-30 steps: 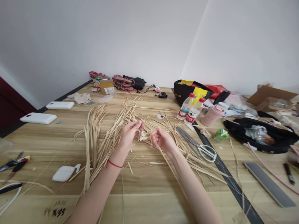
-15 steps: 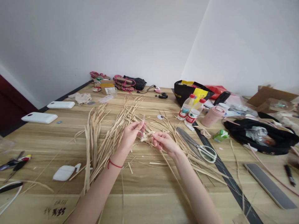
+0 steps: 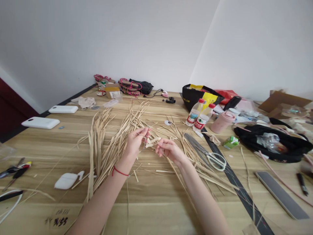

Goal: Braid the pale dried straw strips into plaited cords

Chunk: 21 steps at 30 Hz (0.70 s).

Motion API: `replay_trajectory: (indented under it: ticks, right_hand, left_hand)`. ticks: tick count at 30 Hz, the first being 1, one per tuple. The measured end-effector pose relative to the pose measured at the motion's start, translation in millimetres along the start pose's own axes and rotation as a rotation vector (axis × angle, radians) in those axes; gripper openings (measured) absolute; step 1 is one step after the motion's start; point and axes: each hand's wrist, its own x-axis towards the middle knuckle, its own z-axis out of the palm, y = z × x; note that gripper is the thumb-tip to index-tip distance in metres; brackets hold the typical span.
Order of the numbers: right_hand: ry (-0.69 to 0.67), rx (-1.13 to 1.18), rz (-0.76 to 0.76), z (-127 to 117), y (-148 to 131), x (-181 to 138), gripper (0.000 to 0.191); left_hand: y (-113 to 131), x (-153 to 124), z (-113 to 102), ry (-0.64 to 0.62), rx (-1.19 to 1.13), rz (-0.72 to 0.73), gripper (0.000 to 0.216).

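My left hand (image 3: 136, 141), with a red string at the wrist, pinches a thin pale straw strand above the table. My right hand (image 3: 167, 149) is closed on a small woven straw piece (image 3: 153, 141) held between the two hands. Both hands hover over a wide heap of dried straw strips (image 3: 110, 143) spread on the wooden table (image 3: 156, 199). A strand trails down from my right hand toward the table's near edge.
White-handled scissors (image 3: 215, 159) lie right of my right hand beside a black strip. Two water bottles (image 3: 199, 116), a pink cup (image 3: 222, 121), black bags and a green carton stand at the right. An earbud case (image 3: 66, 181), pliers and two white power banks lie left.
My hands stayed in place over the straw; the fingers shifted slightly on the strand and the woven piece, and my right hand closed a little more.
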Motion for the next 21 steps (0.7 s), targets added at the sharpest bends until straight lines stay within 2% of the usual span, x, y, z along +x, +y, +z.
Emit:
replay_trajectory:
  ticks: [12, 17, 21]
  right_hand:
    - [0.035, -0.024, 0.037, 4, 8, 3, 0.024]
    - [0.043, -0.019, 0.063, 2, 10, 5, 0.025]
    - [0.071, -0.074, 0.048, -1, 6, 5, 0.038]
  left_hand:
    - [1, 1, -2, 0.015, 0.063, 0.075, 0.031]
    - [2, 5, -9, -0.053, 0.099, 0.031, 0.033]
    - [0, 7, -12, -0.092, 0.125, 0.035, 0.033]
